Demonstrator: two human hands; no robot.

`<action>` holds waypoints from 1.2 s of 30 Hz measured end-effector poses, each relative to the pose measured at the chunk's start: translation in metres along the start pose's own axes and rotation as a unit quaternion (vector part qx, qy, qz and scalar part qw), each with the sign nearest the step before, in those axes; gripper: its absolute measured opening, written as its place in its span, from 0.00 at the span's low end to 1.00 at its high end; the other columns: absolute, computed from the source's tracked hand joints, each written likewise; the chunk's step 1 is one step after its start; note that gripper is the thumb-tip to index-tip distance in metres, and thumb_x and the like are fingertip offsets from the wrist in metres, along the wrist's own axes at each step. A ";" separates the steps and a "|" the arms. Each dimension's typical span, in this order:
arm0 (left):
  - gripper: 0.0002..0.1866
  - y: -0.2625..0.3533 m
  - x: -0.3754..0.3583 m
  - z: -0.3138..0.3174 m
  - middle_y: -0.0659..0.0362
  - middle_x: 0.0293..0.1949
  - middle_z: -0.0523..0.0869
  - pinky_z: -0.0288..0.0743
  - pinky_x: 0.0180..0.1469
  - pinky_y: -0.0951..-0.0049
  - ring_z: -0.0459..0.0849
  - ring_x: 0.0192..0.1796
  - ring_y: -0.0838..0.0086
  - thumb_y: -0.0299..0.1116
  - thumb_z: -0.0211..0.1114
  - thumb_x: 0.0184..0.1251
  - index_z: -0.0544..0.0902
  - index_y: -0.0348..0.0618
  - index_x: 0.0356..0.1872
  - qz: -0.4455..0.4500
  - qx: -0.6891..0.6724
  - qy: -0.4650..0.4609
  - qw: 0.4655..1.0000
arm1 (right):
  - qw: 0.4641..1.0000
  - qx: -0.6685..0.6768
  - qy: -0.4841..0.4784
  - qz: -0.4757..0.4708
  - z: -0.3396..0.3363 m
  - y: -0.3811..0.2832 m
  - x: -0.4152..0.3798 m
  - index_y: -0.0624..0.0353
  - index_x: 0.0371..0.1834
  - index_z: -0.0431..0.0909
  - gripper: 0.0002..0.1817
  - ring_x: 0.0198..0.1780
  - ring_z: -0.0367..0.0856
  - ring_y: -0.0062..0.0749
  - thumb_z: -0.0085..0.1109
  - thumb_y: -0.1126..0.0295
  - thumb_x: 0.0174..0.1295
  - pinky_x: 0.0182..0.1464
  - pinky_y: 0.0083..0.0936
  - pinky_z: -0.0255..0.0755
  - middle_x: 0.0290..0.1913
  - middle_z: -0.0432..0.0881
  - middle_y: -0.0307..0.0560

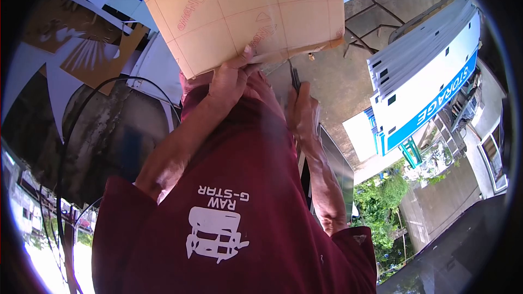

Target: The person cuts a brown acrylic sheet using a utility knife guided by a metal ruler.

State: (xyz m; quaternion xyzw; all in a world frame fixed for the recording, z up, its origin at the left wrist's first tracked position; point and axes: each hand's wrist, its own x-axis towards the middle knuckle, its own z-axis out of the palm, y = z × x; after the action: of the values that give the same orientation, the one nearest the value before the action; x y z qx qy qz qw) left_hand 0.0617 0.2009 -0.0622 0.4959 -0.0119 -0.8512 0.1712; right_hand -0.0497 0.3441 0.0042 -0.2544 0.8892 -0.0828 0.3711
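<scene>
A sheet covered in brown protective paper (239, 8), printed with red lines and lettering, fills the top middle of the view. My left hand (229, 79) is closed on its near edge, thumb on top of the paper; the fingers beneath are hidden. A torn or curled strip of paper shows along that near edge toward the right. Just right of the edge, my right hand (303, 106) grips a slim black cutter knife (295, 78). Its thin tip points up toward the sheet, apart from it as far as I can see.
Brown and white offcut sheets (90, 57) lie at the left. A black cable (73, 114) loops down there. On the right stand stacked white panels and a blue-white STORAGE sign (436, 106). Thin metal rods (376, 8) lie on the concrete floor (335, 84).
</scene>
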 end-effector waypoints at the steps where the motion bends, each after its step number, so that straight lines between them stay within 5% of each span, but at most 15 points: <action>1: 0.18 -0.001 0.001 0.000 0.55 0.51 0.79 0.81 0.57 0.56 0.80 0.55 0.62 0.29 0.68 0.66 0.75 0.38 0.55 0.005 -0.006 -0.002 1.000 | 1.000 0.020 0.012 -0.011 -0.004 -0.011 0.006 0.61 0.39 0.64 0.12 0.28 0.79 0.69 0.51 0.63 0.72 0.26 0.55 0.66 0.23 0.78 0.69; 15: 0.17 -0.006 0.008 -0.005 0.54 0.50 0.79 0.82 0.59 0.55 0.82 0.55 0.61 0.26 0.66 0.67 0.74 0.36 0.55 0.025 -0.038 -0.008 0.999 | 0.994 -0.051 0.038 -0.092 -0.006 -0.063 0.065 0.61 0.41 0.62 0.14 0.28 0.80 0.70 0.47 0.60 0.73 0.30 0.58 0.72 0.23 0.80 0.68; 22: 0.19 -0.006 0.002 -0.002 0.53 0.53 0.79 0.80 0.61 0.54 0.79 0.58 0.60 0.27 0.65 0.69 0.72 0.36 0.58 0.023 -0.032 -0.017 0.999 | 0.995 -0.102 -0.004 -0.003 0.000 -0.076 0.061 0.63 0.41 0.63 0.15 0.36 0.83 0.68 0.48 0.60 0.72 0.38 0.57 0.75 0.31 0.83 0.68; 24: 0.21 -0.005 0.005 -0.002 0.51 0.57 0.78 0.75 0.66 0.52 0.76 0.62 0.59 0.28 0.64 0.70 0.71 0.36 0.61 0.029 -0.033 -0.029 0.999 | 0.996 -0.079 -0.023 0.032 0.007 -0.061 0.047 0.63 0.42 0.63 0.15 0.37 0.83 0.68 0.49 0.61 0.71 0.39 0.57 0.75 0.32 0.83 0.68; 32: 0.17 -0.005 0.014 -0.004 0.56 0.51 0.79 0.80 0.58 0.54 0.80 0.55 0.64 0.27 0.65 0.68 0.74 0.38 0.56 0.042 -0.026 -0.032 0.998 | 0.995 -0.083 -0.024 0.042 0.030 -0.025 0.030 0.62 0.44 0.64 0.14 0.39 0.82 0.70 0.50 0.61 0.69 0.42 0.59 0.73 0.35 0.83 0.70; 36: 0.22 -0.009 0.008 -0.006 0.52 0.60 0.77 0.72 0.69 0.53 0.77 0.62 0.59 0.32 0.65 0.70 0.71 0.38 0.62 0.017 0.005 0.012 1.000 | 0.987 -0.103 -0.072 0.104 0.074 0.097 -0.008 0.59 0.45 0.63 0.15 0.36 0.81 0.72 0.45 0.58 0.71 0.39 0.62 0.71 0.33 0.82 0.72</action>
State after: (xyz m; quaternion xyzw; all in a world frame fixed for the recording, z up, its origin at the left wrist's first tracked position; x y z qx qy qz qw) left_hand 0.0603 0.2075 -0.0739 0.5064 -0.0225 -0.8424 0.1828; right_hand -0.0305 0.4344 -0.0759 -0.2025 0.8856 0.0665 0.4127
